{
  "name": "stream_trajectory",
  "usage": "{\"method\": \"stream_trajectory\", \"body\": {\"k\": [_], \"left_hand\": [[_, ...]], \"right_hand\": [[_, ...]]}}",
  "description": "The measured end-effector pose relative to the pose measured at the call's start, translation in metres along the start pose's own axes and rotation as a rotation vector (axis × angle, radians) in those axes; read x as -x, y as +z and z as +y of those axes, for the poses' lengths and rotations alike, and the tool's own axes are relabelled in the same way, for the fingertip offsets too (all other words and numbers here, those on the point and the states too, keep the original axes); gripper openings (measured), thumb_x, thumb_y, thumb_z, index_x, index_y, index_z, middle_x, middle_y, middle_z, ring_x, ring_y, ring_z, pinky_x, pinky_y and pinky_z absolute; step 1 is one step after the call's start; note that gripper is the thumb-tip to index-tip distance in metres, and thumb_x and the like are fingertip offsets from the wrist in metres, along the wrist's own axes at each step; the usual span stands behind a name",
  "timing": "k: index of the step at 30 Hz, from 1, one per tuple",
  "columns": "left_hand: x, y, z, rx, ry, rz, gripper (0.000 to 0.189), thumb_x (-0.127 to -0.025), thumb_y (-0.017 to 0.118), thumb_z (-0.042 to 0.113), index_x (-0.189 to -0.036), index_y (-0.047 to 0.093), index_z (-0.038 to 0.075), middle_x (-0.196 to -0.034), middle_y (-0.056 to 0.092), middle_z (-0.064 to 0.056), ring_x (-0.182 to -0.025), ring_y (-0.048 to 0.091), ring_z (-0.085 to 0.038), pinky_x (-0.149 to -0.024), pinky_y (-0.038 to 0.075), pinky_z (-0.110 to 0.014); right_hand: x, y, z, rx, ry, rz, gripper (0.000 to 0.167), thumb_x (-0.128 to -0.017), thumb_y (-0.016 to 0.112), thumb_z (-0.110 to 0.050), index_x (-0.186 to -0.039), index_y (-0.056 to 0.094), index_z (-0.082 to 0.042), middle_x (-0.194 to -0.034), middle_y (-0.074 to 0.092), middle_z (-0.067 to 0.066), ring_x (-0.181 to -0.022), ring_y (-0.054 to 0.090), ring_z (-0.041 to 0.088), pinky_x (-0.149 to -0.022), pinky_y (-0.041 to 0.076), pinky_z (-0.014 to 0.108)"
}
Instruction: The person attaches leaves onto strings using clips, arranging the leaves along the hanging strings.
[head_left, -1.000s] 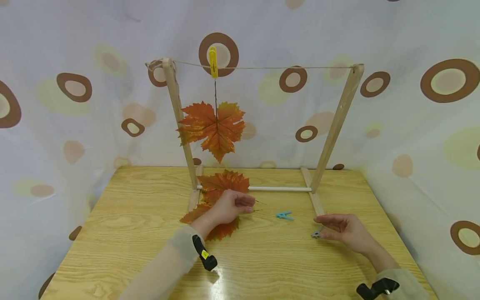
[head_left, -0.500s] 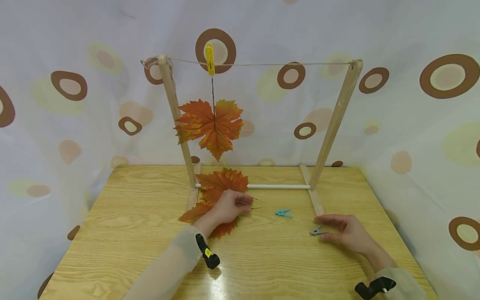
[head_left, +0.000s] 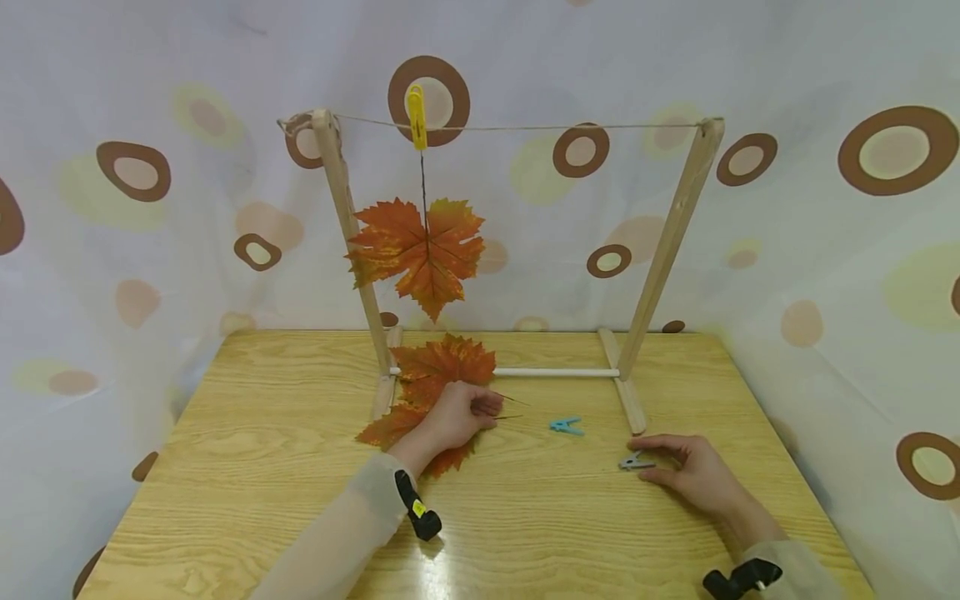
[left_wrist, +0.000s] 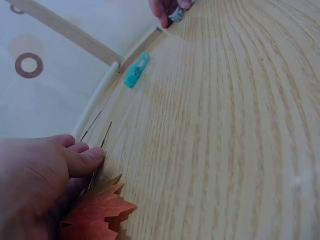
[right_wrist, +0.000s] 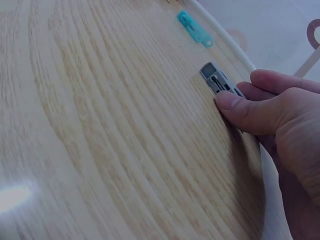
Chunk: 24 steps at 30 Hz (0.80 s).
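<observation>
The hanging leaf (head_left: 431, 258) shows me mottled orange and red with yellowish edges; the lower leaves (head_left: 442, 360) are orange-red. I see a yellow peg (head_left: 417, 118), a turquoise clip (head_left: 566, 427) and a grey clip (right_wrist: 216, 77). Streaky grain patterns the honey-coloured tabletop (head_left: 540, 525); brown rings and pale yellow and peach blots dot the whitish curtain (head_left: 525, 50).

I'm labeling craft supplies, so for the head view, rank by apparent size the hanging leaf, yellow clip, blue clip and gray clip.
1. Hanging leaf
2. Yellow clip
3. Blue clip and gray clip: they look too alike to rank.
</observation>
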<state>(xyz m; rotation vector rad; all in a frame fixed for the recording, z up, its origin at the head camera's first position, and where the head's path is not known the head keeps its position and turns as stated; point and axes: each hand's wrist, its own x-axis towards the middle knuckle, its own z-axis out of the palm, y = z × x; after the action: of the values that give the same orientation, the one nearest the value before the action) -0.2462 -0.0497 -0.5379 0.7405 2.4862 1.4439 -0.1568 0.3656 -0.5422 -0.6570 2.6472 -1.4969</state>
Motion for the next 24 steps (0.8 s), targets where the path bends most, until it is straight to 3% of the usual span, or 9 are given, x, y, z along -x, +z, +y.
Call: {"method": "stream_trajectory", "body": {"k": [8, 16, 24], "left_hand": [[0.001, 0.0, 0.004, -0.149, 0.034, -0.025, 0.024, -0.096, 0.077, -0.001, -0.119, 0.078, 0.002, -0.105, 0.078, -0.004, -0.095, 0.074, -0.014, -0.084, 0.06, -0.027], [0.003, -0.001, 0.01, -0.252, 0.102, -0.041, 0.021, -0.1, 0.071, -0.001, -0.119, 0.078, 0.002, -0.105, 0.078, -0.003, -0.098, 0.073, -0.016, -0.086, 0.06, -0.029], [0.003, -0.007, 0.017, -0.295, 0.13, -0.034, 0.026, -0.104, 0.066, 0.001, -0.129, 0.074, 0.001, -0.114, 0.077, -0.008, -0.108, 0.072, -0.022, -0.092, 0.06, -0.036]], "right_hand": [[0.0, 0.003, -0.002, -0.005, -0.02, 0.039, 0.033, -0.088, 0.083, 0.003, -0.12, 0.077, 0.0, -0.121, 0.075, 0.019, -0.117, 0.067, 0.004, -0.099, 0.049, 0.014], [-0.002, 0.0, -0.009, -0.016, -0.037, 0.06, 0.03, -0.09, 0.081, 0.005, -0.119, 0.075, 0.003, -0.115, 0.074, 0.017, -0.103, 0.072, 0.014, -0.091, 0.056, 0.021], [-0.006, -0.001, -0.018, -0.176, -0.083, 0.039, 0.035, -0.089, 0.075, 0.018, -0.123, 0.065, 0.018, -0.115, 0.068, 0.03, -0.095, 0.075, 0.02, -0.079, 0.063, 0.03]]}}
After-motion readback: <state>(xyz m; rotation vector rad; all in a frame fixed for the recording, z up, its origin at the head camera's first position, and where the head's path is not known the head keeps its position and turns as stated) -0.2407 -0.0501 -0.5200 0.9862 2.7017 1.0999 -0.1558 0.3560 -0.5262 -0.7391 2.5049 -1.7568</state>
